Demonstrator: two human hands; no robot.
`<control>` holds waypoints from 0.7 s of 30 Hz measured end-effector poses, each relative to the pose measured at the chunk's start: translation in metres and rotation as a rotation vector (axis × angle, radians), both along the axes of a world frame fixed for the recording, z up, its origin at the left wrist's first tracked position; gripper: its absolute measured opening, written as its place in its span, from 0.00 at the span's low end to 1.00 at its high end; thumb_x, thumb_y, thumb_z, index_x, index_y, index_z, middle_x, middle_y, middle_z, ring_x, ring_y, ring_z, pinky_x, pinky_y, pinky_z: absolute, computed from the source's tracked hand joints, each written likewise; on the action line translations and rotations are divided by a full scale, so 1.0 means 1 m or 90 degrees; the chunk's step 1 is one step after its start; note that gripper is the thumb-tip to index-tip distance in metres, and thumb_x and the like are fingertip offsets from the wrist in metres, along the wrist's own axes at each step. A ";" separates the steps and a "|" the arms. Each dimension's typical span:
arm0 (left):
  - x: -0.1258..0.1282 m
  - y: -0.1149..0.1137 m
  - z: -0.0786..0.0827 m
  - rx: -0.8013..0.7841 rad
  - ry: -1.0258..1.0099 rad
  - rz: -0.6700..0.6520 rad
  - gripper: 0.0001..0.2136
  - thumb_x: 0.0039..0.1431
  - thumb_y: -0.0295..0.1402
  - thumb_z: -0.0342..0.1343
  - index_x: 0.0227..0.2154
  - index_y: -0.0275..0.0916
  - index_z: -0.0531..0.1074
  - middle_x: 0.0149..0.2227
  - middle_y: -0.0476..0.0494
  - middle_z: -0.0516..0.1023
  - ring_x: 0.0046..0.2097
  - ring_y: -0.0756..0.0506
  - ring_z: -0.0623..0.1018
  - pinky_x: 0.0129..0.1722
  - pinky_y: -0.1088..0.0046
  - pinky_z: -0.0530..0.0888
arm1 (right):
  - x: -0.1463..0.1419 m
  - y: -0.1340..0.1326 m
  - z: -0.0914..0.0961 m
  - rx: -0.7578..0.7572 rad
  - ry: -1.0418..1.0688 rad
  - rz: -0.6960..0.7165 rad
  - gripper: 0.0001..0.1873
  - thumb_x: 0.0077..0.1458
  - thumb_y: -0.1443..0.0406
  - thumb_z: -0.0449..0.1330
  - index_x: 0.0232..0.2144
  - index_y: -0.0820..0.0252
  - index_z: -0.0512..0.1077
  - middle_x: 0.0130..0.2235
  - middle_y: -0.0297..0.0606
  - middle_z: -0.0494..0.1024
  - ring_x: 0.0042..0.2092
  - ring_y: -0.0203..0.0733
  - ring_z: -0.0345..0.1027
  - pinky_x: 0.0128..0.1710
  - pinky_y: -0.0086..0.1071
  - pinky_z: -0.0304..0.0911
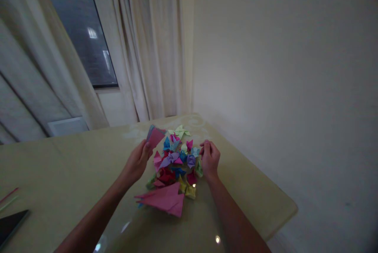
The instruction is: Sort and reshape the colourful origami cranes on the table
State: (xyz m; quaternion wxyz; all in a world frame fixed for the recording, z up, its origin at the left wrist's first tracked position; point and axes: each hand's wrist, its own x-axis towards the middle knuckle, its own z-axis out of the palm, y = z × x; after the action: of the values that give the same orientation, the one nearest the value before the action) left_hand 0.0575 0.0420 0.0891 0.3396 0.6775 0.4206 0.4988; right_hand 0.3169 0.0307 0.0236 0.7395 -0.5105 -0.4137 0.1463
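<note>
Stretching across the lower view, one pale yellow glossy table (254, 190) is carrying one heap of small origami figures (177, 158), which is lying near the far corner, at 12 o'clock from the person. Too many pieces are overlapping for an exact count; pink, red, blue, purple, yellow and light green ones are showing, jumbled together. One much larger pink folded figure (167, 200) is lying at the heap's 6 o'clock, touching it. Two hands are flanking the heap. The left hand (136, 163), at 9 o'clock, is gripping one stack of square paper sheets (156, 136), pink on top, tilted up at 11 o'clock. The right hand (210, 159), at 3 o'clock, is curling its fingers against the heap's edge; whether it is pinching a piece cannot be told. One dark flat device (10, 225) and two thin sticks (10, 194) are lying at 8 o'clock, well apart from the heap.
</note>
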 end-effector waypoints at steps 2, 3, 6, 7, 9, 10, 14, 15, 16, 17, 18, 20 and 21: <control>0.004 0.011 0.017 0.045 0.024 0.018 0.29 0.67 0.64 0.42 0.30 0.41 0.66 0.26 0.53 0.65 0.27 0.50 0.65 0.26 0.74 0.64 | 0.001 0.001 0.000 0.000 0.006 -0.001 0.31 0.67 0.41 0.52 0.29 0.61 0.73 0.20 0.29 0.68 0.23 0.36 0.60 0.24 0.27 0.56; 0.006 0.017 0.027 0.069 0.043 0.030 0.29 0.69 0.62 0.39 0.29 0.41 0.65 0.26 0.52 0.65 0.27 0.49 0.65 0.27 0.73 0.64 | 0.001 0.001 0.000 -0.001 0.006 -0.001 0.32 0.67 0.41 0.52 0.29 0.61 0.73 0.20 0.29 0.68 0.22 0.36 0.60 0.24 0.27 0.56; 0.013 0.037 0.049 0.127 0.129 0.072 0.26 0.73 0.55 0.35 0.29 0.42 0.64 0.28 0.49 0.68 0.31 0.47 0.68 0.32 0.71 0.66 | 0.002 0.001 -0.002 -0.004 0.004 -0.004 0.32 0.67 0.40 0.53 0.28 0.61 0.73 0.20 0.29 0.68 0.22 0.35 0.60 0.23 0.28 0.56; 0.016 0.042 0.049 0.136 0.165 0.085 0.25 0.74 0.53 0.35 0.30 0.42 0.65 0.29 0.48 0.70 0.33 0.46 0.70 0.34 0.70 0.67 | 0.002 0.002 -0.002 -0.004 0.008 -0.004 0.32 0.67 0.40 0.53 0.28 0.61 0.73 0.20 0.29 0.68 0.22 0.35 0.60 0.23 0.28 0.56; 0.023 0.050 0.039 0.131 0.231 0.095 0.21 0.73 0.50 0.36 0.32 0.43 0.65 0.31 0.47 0.72 0.36 0.43 0.73 0.38 0.68 0.69 | 0.002 0.002 -0.003 -0.002 0.021 -0.001 0.31 0.66 0.41 0.54 0.28 0.60 0.73 0.20 0.29 0.68 0.22 0.35 0.60 0.23 0.28 0.55; 0.026 0.053 0.030 0.117 0.257 0.094 0.20 0.72 0.49 0.37 0.32 0.43 0.65 0.31 0.46 0.73 0.36 0.42 0.75 0.38 0.67 0.70 | 0.002 0.002 -0.003 -0.001 0.029 0.000 0.31 0.66 0.41 0.54 0.28 0.60 0.73 0.20 0.29 0.68 0.22 0.35 0.60 0.23 0.28 0.55; 0.037 0.056 -0.008 0.067 0.316 0.063 0.18 0.69 0.47 0.41 0.28 0.45 0.65 0.26 0.45 0.74 0.31 0.40 0.77 0.33 0.64 0.71 | 0.001 0.003 -0.003 0.004 0.053 0.002 0.30 0.66 0.41 0.55 0.28 0.59 0.73 0.20 0.29 0.68 0.22 0.35 0.59 0.23 0.28 0.55; 0.038 0.057 -0.011 0.064 0.324 0.063 0.18 0.69 0.47 0.40 0.28 0.45 0.65 0.25 0.45 0.74 0.31 0.40 0.78 0.33 0.64 0.71 | 0.001 0.003 -0.003 0.005 0.056 0.003 0.29 0.66 0.41 0.55 0.28 0.59 0.73 0.20 0.29 0.68 0.22 0.36 0.60 0.23 0.28 0.55; 0.039 0.059 -0.010 0.066 0.329 0.067 0.18 0.69 0.47 0.40 0.29 0.44 0.65 0.26 0.45 0.75 0.31 0.39 0.78 0.33 0.64 0.72 | 0.000 0.003 -0.003 0.005 0.058 0.005 0.29 0.65 0.41 0.55 0.28 0.59 0.73 0.20 0.29 0.68 0.22 0.36 0.60 0.23 0.28 0.55; 0.039 0.062 -0.005 0.072 0.333 0.075 0.18 0.70 0.46 0.39 0.30 0.44 0.66 0.27 0.44 0.76 0.32 0.39 0.79 0.34 0.64 0.72 | 0.000 0.002 -0.002 0.006 0.058 0.006 0.29 0.65 0.41 0.55 0.27 0.59 0.73 0.20 0.29 0.68 0.22 0.36 0.60 0.23 0.28 0.55; 0.039 0.066 0.003 0.081 0.335 0.085 0.18 0.70 0.46 0.39 0.31 0.44 0.66 0.29 0.44 0.76 0.34 0.39 0.79 0.35 0.64 0.72 | 0.000 0.002 -0.002 0.006 0.059 0.008 0.29 0.65 0.41 0.56 0.27 0.59 0.73 0.20 0.29 0.68 0.22 0.36 0.60 0.23 0.28 0.55; 0.039 0.076 0.024 0.102 0.341 0.107 0.18 0.72 0.46 0.37 0.33 0.43 0.66 0.31 0.43 0.78 0.37 0.39 0.80 0.38 0.65 0.73 | 0.000 0.001 -0.001 0.004 0.058 0.011 0.29 0.65 0.41 0.55 0.28 0.59 0.73 0.20 0.29 0.68 0.22 0.35 0.60 0.23 0.28 0.55; 0.039 0.082 0.036 0.111 0.345 0.118 0.18 0.72 0.46 0.37 0.34 0.43 0.67 0.33 0.43 0.78 0.38 0.40 0.80 0.39 0.65 0.73 | 0.000 0.001 -0.001 0.003 0.057 0.012 0.29 0.65 0.41 0.55 0.28 0.59 0.73 0.20 0.29 0.68 0.22 0.35 0.59 0.23 0.28 0.55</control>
State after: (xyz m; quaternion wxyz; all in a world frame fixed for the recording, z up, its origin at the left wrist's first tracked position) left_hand 0.0961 0.1239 0.1248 0.1083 0.7713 0.5115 0.3630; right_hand 0.3167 0.0316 0.0227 0.7571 -0.4976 -0.3854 0.1750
